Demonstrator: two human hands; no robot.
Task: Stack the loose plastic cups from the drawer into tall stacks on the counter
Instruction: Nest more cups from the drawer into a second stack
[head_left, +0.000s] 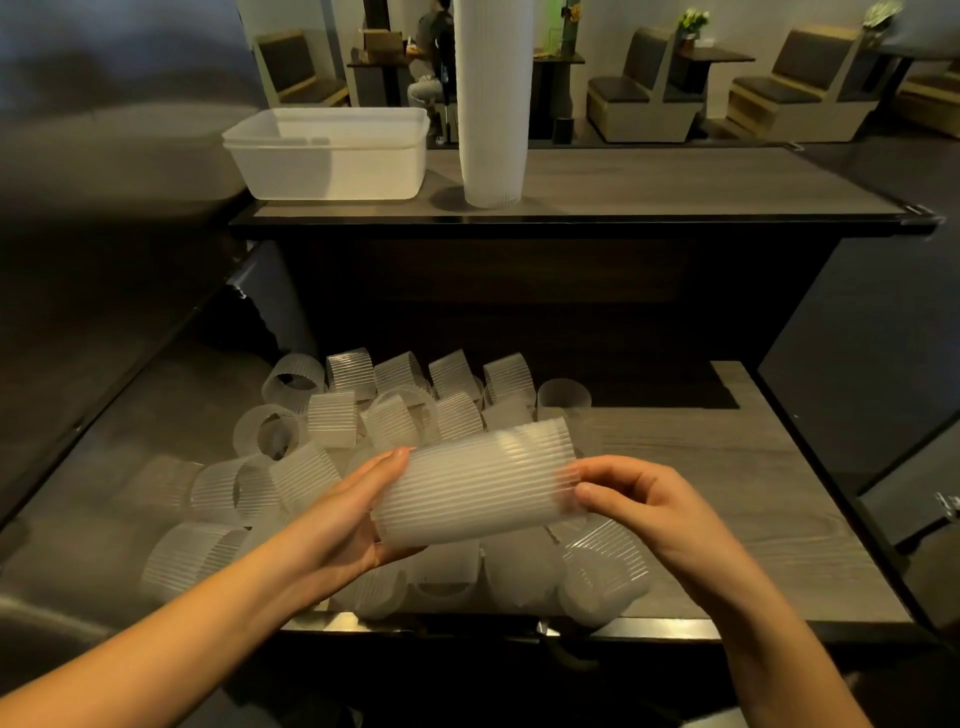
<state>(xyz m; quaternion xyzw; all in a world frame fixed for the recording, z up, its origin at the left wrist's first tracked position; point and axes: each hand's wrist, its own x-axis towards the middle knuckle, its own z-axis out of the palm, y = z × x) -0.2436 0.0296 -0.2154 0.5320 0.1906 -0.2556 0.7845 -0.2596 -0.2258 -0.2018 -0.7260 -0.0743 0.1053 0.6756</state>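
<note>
Both hands are on the same thing: a short nested stack of ribbed cups (478, 483), held on its side above the open drawer (727, 493). My left hand (358, 514) cradles the left end, with fingers laid over the top and thumb tucked underneath. My right hand (639, 499) pinches the right end, fingers curled round its edge. The stack is blurred, so I cannot tell how many cups are in it or whether the last 1 is seated fully.

I judge this to be the gathering step, where I build a handful before carrying it up. Plenty of loose cups (395, 410) lie jumbled in the drawer's left and near parts, most on their sides, so the task looks far from finished.

On the counter (675, 182) 1 tall stack (493, 104) stands upright, running out of the top of the view, just beside a translucent plastic tub (332, 156).

Next I would either push another loose cup into the open end or lift this bundle onto the tall stack. The lift calls for turning it upright, matching mouth to base and lowering it straight, since a column that high could topple at a sideways nudge.
</note>
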